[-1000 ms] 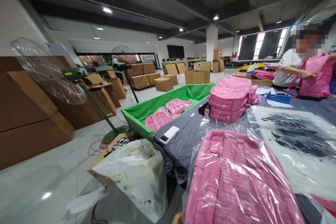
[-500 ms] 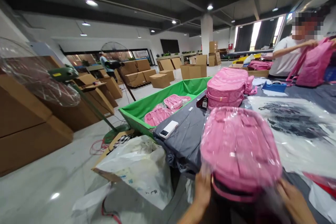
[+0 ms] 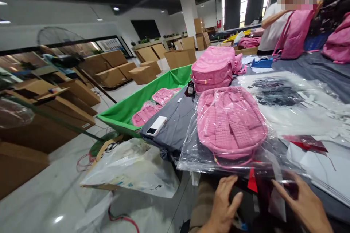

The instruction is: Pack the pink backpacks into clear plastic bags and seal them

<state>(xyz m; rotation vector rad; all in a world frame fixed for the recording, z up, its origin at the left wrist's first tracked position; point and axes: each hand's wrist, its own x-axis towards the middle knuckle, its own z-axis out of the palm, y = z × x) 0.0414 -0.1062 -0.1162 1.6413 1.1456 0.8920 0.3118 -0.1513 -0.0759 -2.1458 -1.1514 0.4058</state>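
Note:
A pink backpack [image 3: 231, 123] in a clear plastic bag [image 3: 188, 153] lies on the grey-covered table in front of me. The bag's mouth spreads toward me past the table's front edge. Just below that edge is my left hand [image 3: 225, 202], open, its thumb apart from the fingers and nothing held. My right hand [image 3: 303, 198] is at the bag's near right edge, thumb and fingers apart, beside a hanging clear strip [image 3: 277, 200]. Whether it touches the plastic I cannot tell. A red tag [image 3: 252, 180] hangs between the hands.
Another pink backpack [image 3: 213, 67] stands behind, beside a black tag [image 3: 190, 88]. A white phone-like device [image 3: 156, 126] lies left, near a green bin [image 3: 120, 111] of bagged pink packs. Printed plastic bags [image 3: 290, 98] lie right. A co-worker [image 3: 273, 25] handles a pink backpack across the table.
The bagged backpack, gripped at both sides before, now lies flat on the table. Both hands have let go of its sides and moved down to the front edge. My view has turned right.

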